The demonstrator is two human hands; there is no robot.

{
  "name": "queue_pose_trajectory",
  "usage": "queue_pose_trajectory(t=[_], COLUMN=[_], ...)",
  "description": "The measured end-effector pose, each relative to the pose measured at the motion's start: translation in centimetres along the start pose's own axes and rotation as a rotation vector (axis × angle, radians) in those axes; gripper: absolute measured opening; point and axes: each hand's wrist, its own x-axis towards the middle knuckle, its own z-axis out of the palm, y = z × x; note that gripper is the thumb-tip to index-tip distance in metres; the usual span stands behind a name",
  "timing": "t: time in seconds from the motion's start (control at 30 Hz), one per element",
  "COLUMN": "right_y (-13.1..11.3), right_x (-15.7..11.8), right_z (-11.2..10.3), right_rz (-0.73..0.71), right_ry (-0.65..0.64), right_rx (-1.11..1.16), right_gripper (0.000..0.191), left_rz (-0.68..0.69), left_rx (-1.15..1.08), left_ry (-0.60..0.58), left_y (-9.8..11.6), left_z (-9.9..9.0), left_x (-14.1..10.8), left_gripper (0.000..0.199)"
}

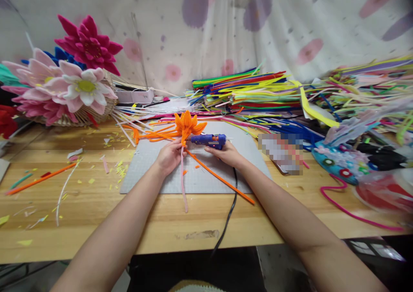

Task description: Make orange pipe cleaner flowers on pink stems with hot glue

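Note:
My left hand is closed around the base of an orange pipe-cleaner flower, whose petals point up. A pale pink stem hangs below that hand. From the flower's base a long orange pipe cleaner slants down to the right. My right hand grips a blue hot glue gun by its handle, with a small red light showing on it. The gun's nozzle points left and is at the flower's base; whether it touches cannot be seen. A black cord runs down from the gun over the table edge.
Beneath my hands lies a grey cutting mat on a wooden table. Bundles of coloured pipe cleaners are heaped behind. A basket of fuzzy flowers stands back left. A blurred-out object and a blue decorated piece lie right.

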Motion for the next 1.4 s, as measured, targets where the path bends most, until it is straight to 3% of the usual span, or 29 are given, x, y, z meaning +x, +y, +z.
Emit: queue_pose_trajectory(t=[0.23, 0.53, 0.73, 1.4], right_y=[-0.18, -0.15, 0.08, 0.03], right_x=[-0.2, 0.0, -0.09, 0.1], right_z=[-0.14, -0.27, -0.14, -0.18], right_rz=[-0.035, -0.008, -0.037, 0.01], right_ry=[-0.076, -0.001, -0.064, 0.072], right_rx=[-0.001, -0.005, -0.011, -0.024], right_gripper=[0.041, 0.038, 0.041, 0.042], left_rz=[0.006, -0.007, -0.008, -0.041], left_rx=[-0.006, -0.019, -0.022, -0.036], left_ry=[-0.044, -0.02, -0.033, 0.021], left_y=[-0.1, -0.17, -0.1, 0.16], left_z=[-0.27, -0.46, -0.21, -0.07], left_x=[0.2, 0.33, 0.19, -0.09], left_gripper=[0.034, 0.027, 0.032, 0.024])
